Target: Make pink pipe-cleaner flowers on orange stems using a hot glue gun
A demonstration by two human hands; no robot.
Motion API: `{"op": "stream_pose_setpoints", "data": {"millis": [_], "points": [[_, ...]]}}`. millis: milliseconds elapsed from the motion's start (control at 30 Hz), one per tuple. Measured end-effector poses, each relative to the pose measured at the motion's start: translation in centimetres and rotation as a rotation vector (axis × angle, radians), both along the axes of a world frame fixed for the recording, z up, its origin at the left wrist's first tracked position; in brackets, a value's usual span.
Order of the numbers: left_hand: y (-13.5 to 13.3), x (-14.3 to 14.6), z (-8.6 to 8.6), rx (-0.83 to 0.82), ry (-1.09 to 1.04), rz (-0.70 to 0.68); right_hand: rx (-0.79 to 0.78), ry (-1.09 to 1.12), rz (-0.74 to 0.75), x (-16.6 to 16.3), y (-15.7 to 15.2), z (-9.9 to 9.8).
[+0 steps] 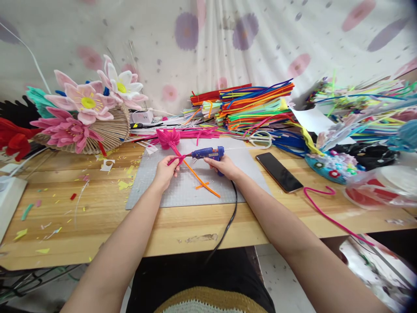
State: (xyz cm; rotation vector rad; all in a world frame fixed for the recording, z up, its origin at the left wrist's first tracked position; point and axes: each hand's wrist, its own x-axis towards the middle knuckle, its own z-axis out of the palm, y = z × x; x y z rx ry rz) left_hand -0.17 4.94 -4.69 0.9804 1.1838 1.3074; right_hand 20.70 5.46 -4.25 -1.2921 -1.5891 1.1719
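Note:
My right hand point(225, 165) is wrapped round the handle of a blue hot glue gun point(203, 153), whose nozzle points left. A clear glue stick point(243, 148) sticks out of its back end. Between the fingers of my left hand point(164, 171) is a magenta pipe cleaner piece point(178, 159), right at the nozzle tip; whether they touch I cannot tell. Just behind lies a magenta pipe cleaner flower point(168, 139). An orange pipe cleaner point(208, 188) runs diagonally over the grey cutting mat point(146, 193), with a short orange piece point(201, 186) across it.
A black phone point(279, 171) lies right of the mat, scissors point(260, 139) behind it. Pipe cleaner bundles point(254, 106) line the back. Pipe cleaner flowers point(87, 102) stand at left, a plastic-wrapped tub point(384, 187) at right. The gun's black cord point(233, 213) hangs over the front edge.

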Motion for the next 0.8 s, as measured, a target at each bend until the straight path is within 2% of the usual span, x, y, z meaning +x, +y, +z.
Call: {"op": "stream_pose_setpoints", "data": {"millis": [100,333,500,700,800], "points": [[0.03,-0.04,-0.05,-0.003,0.004,-0.004,-0.006,0.002,-0.036,0.07,0.11,-0.1],[-0.01,0.0,-0.11,-0.008,0.02,-0.005,0.001,0.01,0.004,-0.18,-0.07,0.23],[0.05,0.01,-0.2,0.004,0.01,0.004,-0.016,-0.013,-0.045,0.03,0.08,0.09],[0.11,-0.05,-0.28,0.0,0.011,-0.008,-0.014,0.02,0.021,-0.12,-0.12,0.34],[0.08,-0.08,-0.29,-0.004,0.012,-0.008,-0.012,0.013,-0.01,-0.14,-0.14,0.35]]}}
